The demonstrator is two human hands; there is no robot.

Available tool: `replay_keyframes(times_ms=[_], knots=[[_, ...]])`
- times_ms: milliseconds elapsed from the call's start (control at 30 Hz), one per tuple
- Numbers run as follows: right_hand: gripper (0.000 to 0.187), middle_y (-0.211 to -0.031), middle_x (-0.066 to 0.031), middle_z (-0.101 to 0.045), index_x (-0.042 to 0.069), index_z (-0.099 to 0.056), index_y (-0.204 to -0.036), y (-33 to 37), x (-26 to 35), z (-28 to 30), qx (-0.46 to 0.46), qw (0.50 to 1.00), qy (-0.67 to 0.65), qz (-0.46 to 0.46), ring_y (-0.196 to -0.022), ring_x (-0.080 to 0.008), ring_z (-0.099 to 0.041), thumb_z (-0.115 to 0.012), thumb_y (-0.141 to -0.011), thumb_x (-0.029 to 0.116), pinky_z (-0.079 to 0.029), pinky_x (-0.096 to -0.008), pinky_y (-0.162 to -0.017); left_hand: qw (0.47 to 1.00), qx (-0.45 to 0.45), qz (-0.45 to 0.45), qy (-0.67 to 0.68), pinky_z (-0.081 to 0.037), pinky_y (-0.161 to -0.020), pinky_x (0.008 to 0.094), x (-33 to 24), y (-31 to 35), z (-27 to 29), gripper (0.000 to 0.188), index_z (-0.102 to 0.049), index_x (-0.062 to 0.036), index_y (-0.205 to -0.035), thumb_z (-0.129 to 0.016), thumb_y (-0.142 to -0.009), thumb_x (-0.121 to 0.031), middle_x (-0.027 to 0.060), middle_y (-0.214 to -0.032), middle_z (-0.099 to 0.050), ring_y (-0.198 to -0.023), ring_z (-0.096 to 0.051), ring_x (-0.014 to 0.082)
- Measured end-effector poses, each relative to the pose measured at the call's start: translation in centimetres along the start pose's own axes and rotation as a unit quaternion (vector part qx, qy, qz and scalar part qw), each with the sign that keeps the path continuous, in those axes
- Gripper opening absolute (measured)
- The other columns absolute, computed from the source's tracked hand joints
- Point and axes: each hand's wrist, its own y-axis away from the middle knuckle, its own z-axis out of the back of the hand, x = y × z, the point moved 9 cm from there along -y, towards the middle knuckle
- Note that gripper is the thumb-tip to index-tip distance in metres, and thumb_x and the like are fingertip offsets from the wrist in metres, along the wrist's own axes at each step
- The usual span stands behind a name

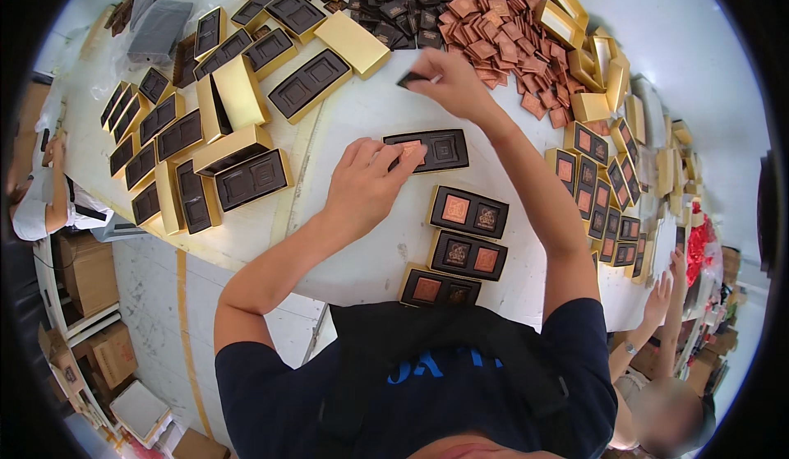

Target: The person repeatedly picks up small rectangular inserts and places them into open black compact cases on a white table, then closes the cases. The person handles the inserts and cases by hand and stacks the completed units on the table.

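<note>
In front of me lies a gold box with a black two-compartment tray [448,148]. My left hand [362,184] is at its left end, fingers closed on a copper-coloured square packet [411,153] that sits in the left compartment. The right compartment shows bare black tray. Beyond the box, my right hand [452,81] is raised over the table, pinching a black square packet [408,79]. Closer to my body stand three filled boxes [457,253] in a column, each with one copper and one black square.
Piles of black packets [394,7] and copper packets [497,27] lie at the far side. Several gold boxes with unfilled trays [179,134] crowd the left. Filled boxes [604,192] stand at the right. Other people work at the far left [49,188] and lower right [657,401].
</note>
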Motion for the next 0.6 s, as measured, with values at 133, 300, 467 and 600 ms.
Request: replay_keyframes(times_ms=[133, 300, 467, 600], knots=[[0.023, -0.090, -0.0046, -0.064, 0.009, -0.075, -0.098, 8.8, 5.9, 3.5, -0.060, 0.986, 0.068, 0.144, -0.081, -0.0190, -0.061, -0.076, -0.077, -0.002, -0.050, -0.0298, -0.071, 1.000, 0.008, -0.008, -0.008, -0.045, -0.095, 0.0418, -0.6, -0.5, -0.6, 0.039, -0.069, -0.0092, -0.118, -0.071, -0.079, -0.002, 0.0034, -0.106, -0.062, -0.097, -0.057, 0.0254], [0.036, -0.075, -0.0024, -0.051, 0.014, -0.078, -0.100, 13.8, 7.0, 3.5, -0.098, 0.972, 0.143, 0.156, -0.071, -0.0188, -0.053, -0.076, -0.070, -0.006, -0.044, -0.0305, -0.060, 1.000, 0.000, -0.011, 0.001, -0.045, -0.094, 0.0425, -0.2, 0.0, -0.5, 0.040, -0.068, -0.0083, -0.116, -0.073, -0.077, -0.003, 0.0041, -0.108, -0.063, -0.099, -0.057, 0.0267], [0.038, -0.076, -0.0001, -0.055, 0.014, -0.077, -0.100, 14.3, 8.3, 2.4, -0.100, 0.939, 0.244, 0.222, -0.071, -0.0198, -0.053, -0.075, -0.066, -0.004, -0.045, -0.0322, -0.061, 1.000, 0.009, 0.009, 0.012, -0.045, -0.093, 0.0421, 0.2, 0.1, -0.5, 0.037, -0.067, -0.0073, -0.110, -0.077, -0.074, -0.005, 0.0044, -0.110, -0.063, -0.101, -0.056, 0.0273], [0.033, -0.080, -0.0009, -0.056, 0.012, -0.076, -0.098, 14.0, 8.9, 1.5, -0.105, 0.925, 0.273, 0.243, -0.074, -0.0200, -0.054, -0.076, -0.069, -0.002, -0.047, -0.0337, -0.065, 1.000, -0.005, 0.012, 0.020, -0.046, -0.092, 0.0394, 0.0, -0.2, 0.0, 0.022, -0.068, -0.0043, -0.101, -0.066, -0.079, -0.002, 0.0057, -0.104, -0.064, -0.099, -0.058, 0.0258]])
